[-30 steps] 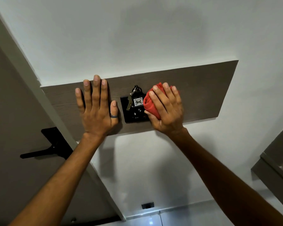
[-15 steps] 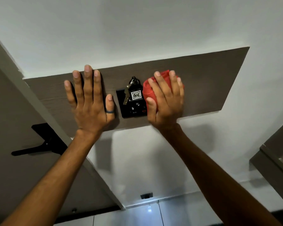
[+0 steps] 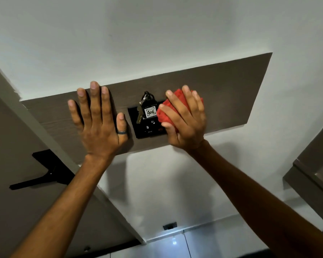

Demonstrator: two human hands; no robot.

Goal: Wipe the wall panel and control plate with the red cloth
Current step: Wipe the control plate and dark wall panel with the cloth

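A dark brown wood-grain wall panel [image 3: 231,86] runs across the white wall. A black control plate [image 3: 144,130] is set in its middle, with a key and a tag [image 3: 150,112] marked 406 hanging on it. My right hand [image 3: 186,121] presses a bunched red cloth [image 3: 165,113] against the panel at the plate's right edge, covering that edge. My left hand [image 3: 99,125], wearing a ring, lies flat with fingers spread on the panel just left of the plate, holding nothing.
A brown door with a black lever handle [image 3: 43,175] stands at the left, past a white frame. A grey-brown shelf or ledge [image 3: 309,175] juts out at the right. A small black wall socket [image 3: 169,225] sits low above the tiled floor.
The right hand with the cloth has slid slightly up and then back toward the plate's right edge. The left hand stays flat on the panel. The view has shifted a little.
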